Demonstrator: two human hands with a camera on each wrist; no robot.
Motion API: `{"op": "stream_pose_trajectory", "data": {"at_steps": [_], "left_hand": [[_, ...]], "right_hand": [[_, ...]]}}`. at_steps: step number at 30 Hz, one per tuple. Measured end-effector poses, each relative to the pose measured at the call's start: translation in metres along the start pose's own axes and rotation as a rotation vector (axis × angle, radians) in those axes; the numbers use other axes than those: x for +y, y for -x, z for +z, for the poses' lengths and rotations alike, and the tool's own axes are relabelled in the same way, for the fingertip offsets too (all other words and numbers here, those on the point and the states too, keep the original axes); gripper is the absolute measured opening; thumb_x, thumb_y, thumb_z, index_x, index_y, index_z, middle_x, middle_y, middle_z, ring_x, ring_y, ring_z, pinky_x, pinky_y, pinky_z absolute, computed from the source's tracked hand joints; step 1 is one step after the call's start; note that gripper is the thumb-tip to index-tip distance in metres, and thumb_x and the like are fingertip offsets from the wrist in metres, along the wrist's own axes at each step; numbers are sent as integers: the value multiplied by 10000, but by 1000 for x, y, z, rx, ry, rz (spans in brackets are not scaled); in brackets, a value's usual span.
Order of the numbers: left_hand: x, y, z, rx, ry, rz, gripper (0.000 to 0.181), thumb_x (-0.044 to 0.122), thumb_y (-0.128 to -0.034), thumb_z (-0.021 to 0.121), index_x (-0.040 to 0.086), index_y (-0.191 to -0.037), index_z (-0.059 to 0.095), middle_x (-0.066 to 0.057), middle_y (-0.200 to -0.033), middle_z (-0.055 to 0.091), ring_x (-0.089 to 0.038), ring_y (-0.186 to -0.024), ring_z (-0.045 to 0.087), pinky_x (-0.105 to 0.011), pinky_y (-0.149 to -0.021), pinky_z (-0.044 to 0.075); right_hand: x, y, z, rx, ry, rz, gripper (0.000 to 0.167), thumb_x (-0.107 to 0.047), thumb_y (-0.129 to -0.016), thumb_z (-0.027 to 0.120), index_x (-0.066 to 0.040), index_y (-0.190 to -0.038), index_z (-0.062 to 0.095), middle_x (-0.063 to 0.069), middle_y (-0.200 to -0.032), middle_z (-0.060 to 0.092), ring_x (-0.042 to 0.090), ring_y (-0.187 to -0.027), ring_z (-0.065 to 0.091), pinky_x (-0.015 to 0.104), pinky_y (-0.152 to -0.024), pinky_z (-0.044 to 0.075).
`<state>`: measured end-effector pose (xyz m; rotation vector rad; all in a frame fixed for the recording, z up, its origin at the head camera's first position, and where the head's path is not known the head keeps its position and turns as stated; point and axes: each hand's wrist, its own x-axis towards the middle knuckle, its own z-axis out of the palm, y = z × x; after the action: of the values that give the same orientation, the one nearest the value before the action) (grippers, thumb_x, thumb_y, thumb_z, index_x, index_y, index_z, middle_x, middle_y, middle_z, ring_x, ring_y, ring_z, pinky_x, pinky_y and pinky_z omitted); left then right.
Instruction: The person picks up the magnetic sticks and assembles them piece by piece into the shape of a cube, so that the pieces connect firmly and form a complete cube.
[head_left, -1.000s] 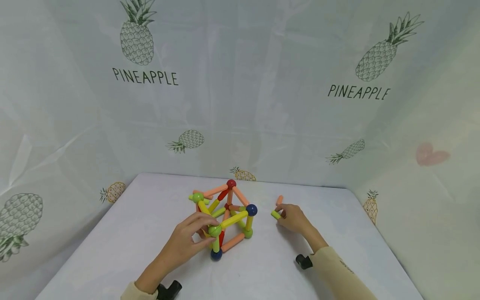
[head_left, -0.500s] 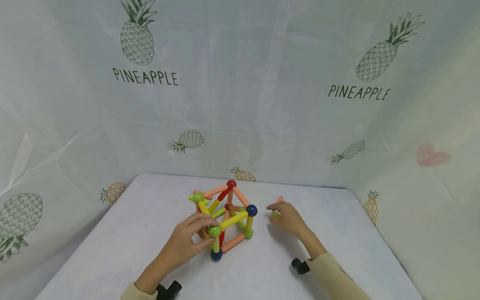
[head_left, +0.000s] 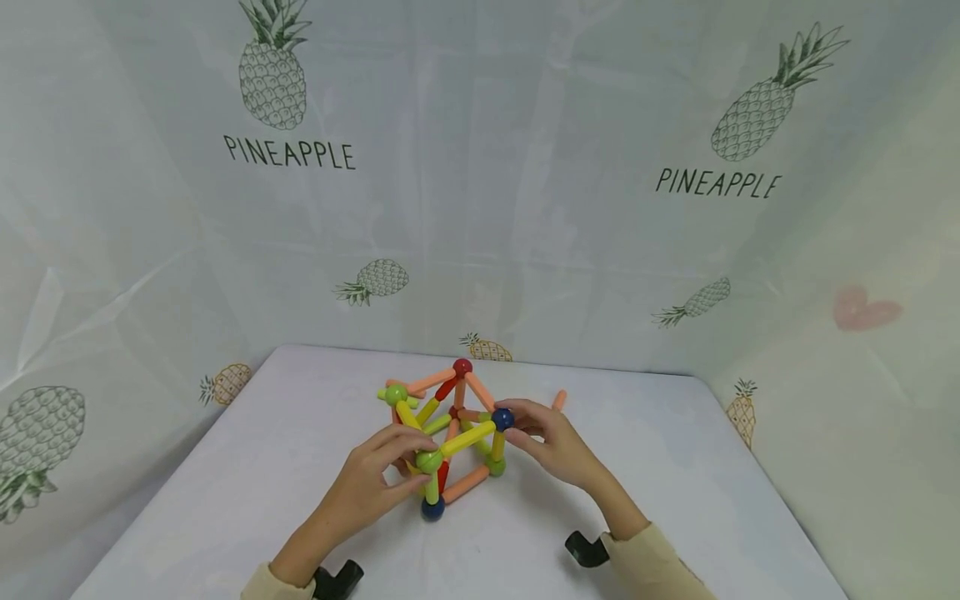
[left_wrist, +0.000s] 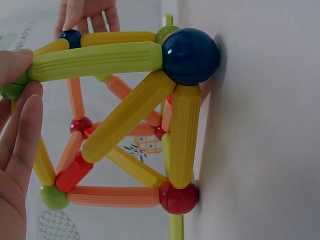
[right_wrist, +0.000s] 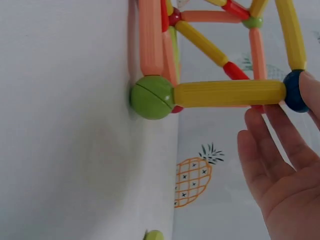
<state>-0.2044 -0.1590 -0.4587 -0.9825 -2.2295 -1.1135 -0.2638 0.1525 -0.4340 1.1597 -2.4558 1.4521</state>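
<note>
A frame of coloured rods and balls, a magnetic building-stick structure (head_left: 468,438), stands on the white table. My left hand (head_left: 367,479) pinches the green ball (head_left: 429,462) at its upper near corner. Thumb and fingers of my right hand (head_left: 562,450) hold the dark blue ball (head_left: 502,419) at the upper right corner. A yellow rod joins these two balls. In the right wrist view, another yellow rod (right_wrist: 230,93) runs from the blue ball down to a green ball (right_wrist: 152,97) on the table. The left wrist view shows a second dark blue ball (left_wrist: 190,56) at the near base.
A loose peach rod (head_left: 560,400) lies beyond my right hand. The tip of a loose green rod (right_wrist: 155,235) shows in the right wrist view; my hand hides it from the head camera. A pineapple-print curtain (head_left: 480,208) hangs behind the table (head_left: 225,500).
My right hand has let go of the short green rod on the table, moved left and taken hold of the dark blue ball. The left hand has kept its grip on the green ball.
</note>
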Motion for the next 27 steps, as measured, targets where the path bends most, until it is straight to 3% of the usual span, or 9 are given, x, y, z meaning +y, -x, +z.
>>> {"op": "stream_pose_trajectory", "data": {"at_steps": [4, 11, 16, 22, 27], "left_hand": [[1, -1, 0, 6, 8, 14, 539, 74, -747, 850, 244, -1214, 642, 114, -1219, 557, -45, -906, 582, -199, -673, 530], [1, -3, 2, -22, 6, -22, 552, 75, -764, 837, 278, -1232, 627, 123, -1231, 559, -33, -899, 594, -199, -685, 536], [0, -9, 5, -59, -9, -29, 605, 76, -785, 821, 342, -1277, 591, 144, -1257, 558, -5, -908, 602, -185, -708, 530], [-3, -25, 15, -83, -12, 44, 578, 56, -812, 793, 287, -1298, 584, 76, -1266, 584, -16, -901, 622, -185, -717, 530], [-8, -39, 26, -95, -3, 86, 504, 38, -823, 776, 185, -1276, 611, 78, -1270, 585, -26, -901, 627, -184, -724, 529]], "right_hand": [[-13, 1, -1, 9, -14, 22, 382, -54, -956, 613, -30, -1330, 541, 75, -1105, 649, 259, -976, 638, 353, -862, 529], [11, 13, 3, 70, 77, 21, 384, -167, -947, 647, -166, -1321, 561, -46, -1089, 651, 153, -954, 639, 334, -843, 537], [2, 29, -4, 123, 144, 26, 360, -250, -920, 693, -208, -1268, 607, -104, -998, 679, 94, -899, 652, 333, -810, 549], [-6, 53, -10, 207, 203, 74, 361, -322, -886, 727, -259, -1228, 628, -146, -912, 680, 68, -838, 654, 319, -780, 555], [-10, 70, -9, 283, 184, 123, 366, -274, -862, 756, -266, -1209, 641, -133, -917, 694, 92, -823, 665, 312, -771, 557]]}}
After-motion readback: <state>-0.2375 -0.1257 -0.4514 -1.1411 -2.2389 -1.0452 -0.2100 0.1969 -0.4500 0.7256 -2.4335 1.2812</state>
